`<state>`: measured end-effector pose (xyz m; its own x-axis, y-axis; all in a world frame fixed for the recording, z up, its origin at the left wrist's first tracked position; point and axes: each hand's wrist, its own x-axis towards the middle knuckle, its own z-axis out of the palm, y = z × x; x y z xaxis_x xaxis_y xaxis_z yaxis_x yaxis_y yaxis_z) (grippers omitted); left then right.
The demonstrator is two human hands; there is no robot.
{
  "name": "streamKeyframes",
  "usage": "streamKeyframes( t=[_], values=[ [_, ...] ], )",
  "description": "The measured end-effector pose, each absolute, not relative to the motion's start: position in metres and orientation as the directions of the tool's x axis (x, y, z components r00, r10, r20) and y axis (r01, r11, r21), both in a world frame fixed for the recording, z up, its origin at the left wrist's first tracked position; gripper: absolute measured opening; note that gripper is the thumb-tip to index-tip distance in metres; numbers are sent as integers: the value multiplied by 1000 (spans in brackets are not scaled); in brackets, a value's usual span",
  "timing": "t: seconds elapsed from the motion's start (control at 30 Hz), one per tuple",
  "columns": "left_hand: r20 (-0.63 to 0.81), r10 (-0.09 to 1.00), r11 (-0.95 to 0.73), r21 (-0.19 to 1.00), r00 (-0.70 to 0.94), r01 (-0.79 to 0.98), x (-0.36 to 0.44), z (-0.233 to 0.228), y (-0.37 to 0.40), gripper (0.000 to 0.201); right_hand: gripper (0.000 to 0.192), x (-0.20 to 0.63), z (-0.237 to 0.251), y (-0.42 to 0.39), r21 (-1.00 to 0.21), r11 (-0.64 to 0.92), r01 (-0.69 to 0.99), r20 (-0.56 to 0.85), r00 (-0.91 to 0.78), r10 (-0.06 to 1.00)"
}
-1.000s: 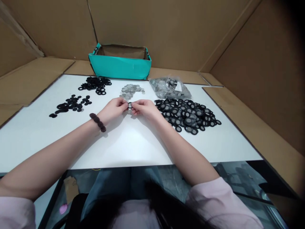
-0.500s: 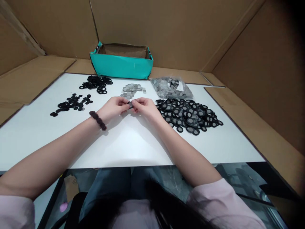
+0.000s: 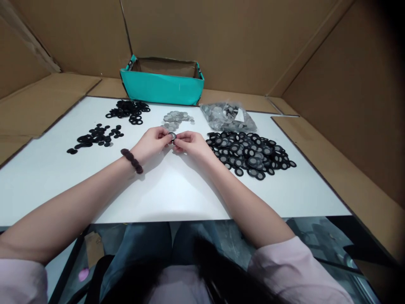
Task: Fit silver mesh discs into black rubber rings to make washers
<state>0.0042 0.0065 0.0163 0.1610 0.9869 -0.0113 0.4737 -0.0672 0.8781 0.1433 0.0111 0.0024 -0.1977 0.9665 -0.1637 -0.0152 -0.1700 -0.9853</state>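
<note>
Small round black-rimmed disc with a grey centre [image 3: 172,136]: we held it pinched between the fingertips of both hands, just above the white tabletop [image 3: 177,190], near the middle of the table's far half. Our left hand [image 3: 151,143] closed thumb and forefinger on its left edge; our right hand [image 3: 190,142] gripped the right edge the same way, the other fingers curled in. The two hands nearly touched around the piece. Whether the disc was one part or two pressed together, we could not tell.

A dark beaded bracelet [image 3: 132,161] sat on our left wrist. Just beyond the fingers lay a small heap of flat grey round discs [image 3: 176,119]. Beside our right hand spread a large pile of black rings with grey centres [image 3: 249,154], its near edge close to the knuckles. Behind that pile lay a clear plastic bag of grey discs [image 3: 228,117]. To the left, well apart from our hands, were two loose scatters of plain black rubber rings [image 3: 95,136], the farther one [image 3: 128,110] nearer the teal open-topped box [image 3: 162,86] at the table's back edge. Brown cardboard walls [image 3: 253,42] enclosed the bench.
</note>
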Motion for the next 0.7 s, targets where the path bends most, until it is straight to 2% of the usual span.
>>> streamKeyframes(
  t=[0.17,0.3,0.43,0.57,0.7],
  values=[
    [116,968,-232,744,221,627,2,14,5,19,12,141,0,12,-989,-149,-5,-145,-182,973],
    [192,953,-302,639,233,707,3,17,1,20,12,140,-3,12,-998,-46,53,-53,-133,990],
    [242,954,-299,719,177,627,5,18,-1,25,10,138,-4,10,-991,87,104,74,-122,990],
    [187,978,-206,858,89,470,5,16,1,19,10,135,-5,10,-999,-33,18,-36,-166,986],
    [108,990,-136,912,93,388,4,19,2,16,14,136,-5,11,-993,-110,-51,-97,-218,971]
  ],
)
